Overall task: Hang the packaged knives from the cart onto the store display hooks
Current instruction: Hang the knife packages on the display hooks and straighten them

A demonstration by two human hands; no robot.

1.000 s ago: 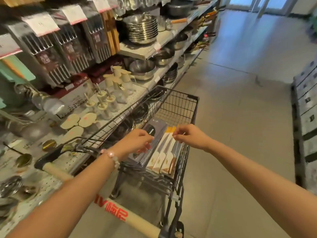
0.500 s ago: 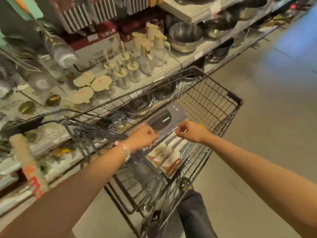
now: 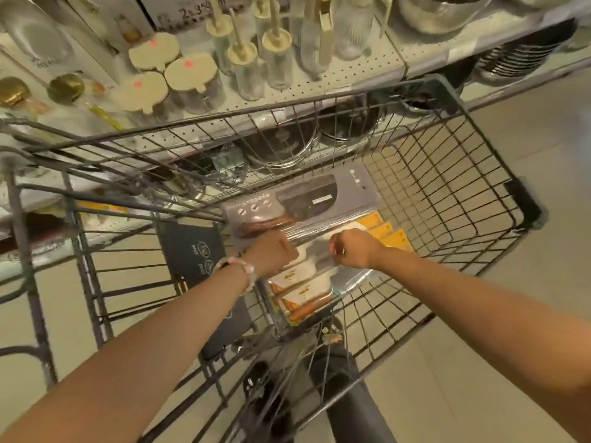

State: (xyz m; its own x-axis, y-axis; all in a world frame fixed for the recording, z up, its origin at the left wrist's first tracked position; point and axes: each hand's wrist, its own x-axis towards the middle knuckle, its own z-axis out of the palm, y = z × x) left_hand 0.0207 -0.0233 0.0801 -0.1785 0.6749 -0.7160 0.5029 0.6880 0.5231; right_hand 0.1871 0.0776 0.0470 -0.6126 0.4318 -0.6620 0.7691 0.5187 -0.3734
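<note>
I am at the picking-up step: both my hands are down inside the wire cart (image 3: 447,161), on the pile of packaged knives (image 3: 307,276) that lies on its bottom, against the side nearest to the shelves. My left hand (image 3: 271,252) rests at the near end of the grey cleaver package (image 3: 307,199), with the fingers curled down; if they already pinch a package edge or only press on it, I cannot tell, because the back of the hand hides them. My right hand (image 3: 353,249) is closed like a loose fist over the yellow-carded packages (image 3: 383,231), and it seems to hold the clear plastic edge of one, but the grip itself is hidden too. No package is lifted yet, so in my judgement the hanging has not started for this pile. The next move asks me to separate one package from the others, raise it over the cart rim, and find the hole in its card. The display hooks are not in view here; only the shelf (image 3: 358,75) with glass bottles (image 3: 278,55) is.
</note>
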